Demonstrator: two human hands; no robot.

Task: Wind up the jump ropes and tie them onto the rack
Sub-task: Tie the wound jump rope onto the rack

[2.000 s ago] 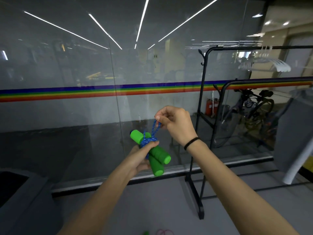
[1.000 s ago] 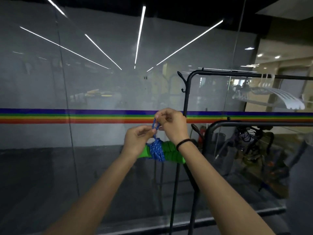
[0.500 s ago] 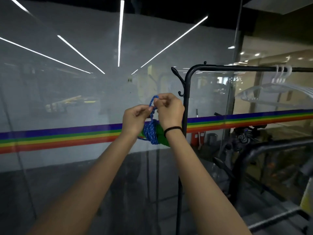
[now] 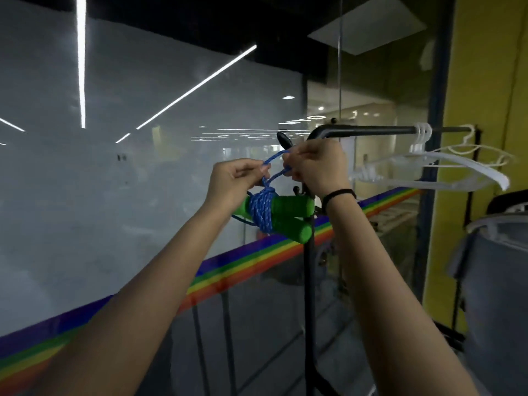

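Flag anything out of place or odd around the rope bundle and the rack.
One blue strand sags loose at the lower left of the wound jump rope, outside the tidy coil round the green handles. Nothing else stands out.

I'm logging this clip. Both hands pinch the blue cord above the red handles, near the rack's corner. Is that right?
Not quite. The head view shows the handles are green, not red. The rest holds: the left hand and right hand both pinch the blue cord above them, near the rack corner.
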